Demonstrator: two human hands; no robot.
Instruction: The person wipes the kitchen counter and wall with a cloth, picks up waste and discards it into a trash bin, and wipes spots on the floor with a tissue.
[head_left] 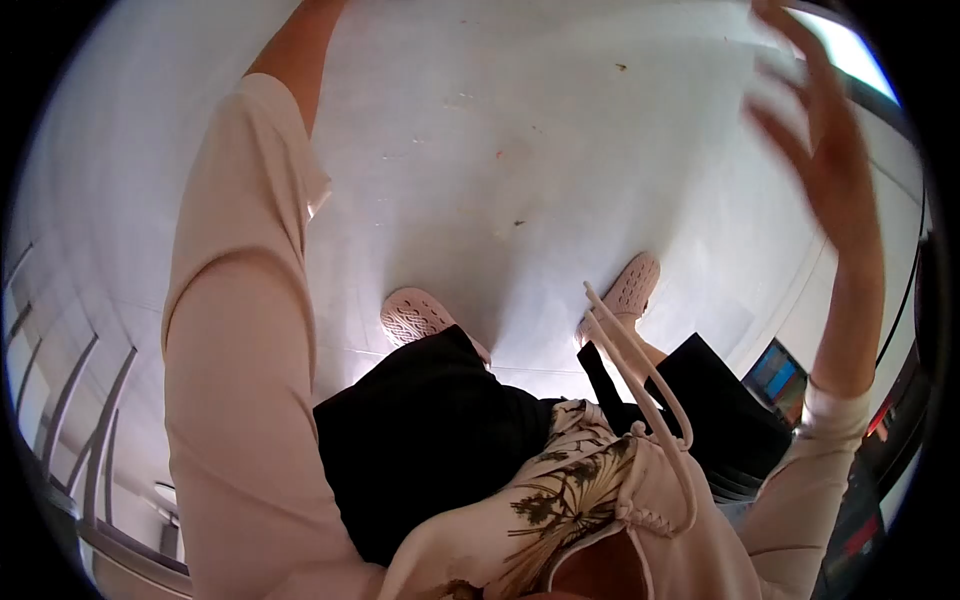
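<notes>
My right hand (815,145) is raised at the upper right, its fingers spread and somewhat blurred, with nothing in them. It is nearest to a bright panel (850,50) at the top right edge. On the left, my arm in a light pink sleeve (240,330) reaches up and out of the frame at the top; the left hand itself is outside the picture. Below are my pink perforated shoes (632,285), black trousers (430,430) and a printed top (570,480) with a hanging drawstring (640,375).
Pale floor (450,170) with small specks of debris spreads ahead of my feet. Metal bars (100,450) stand at the lower left. A small lit screen (775,375) is at the right, with a dark cable (905,290) near the right edge.
</notes>
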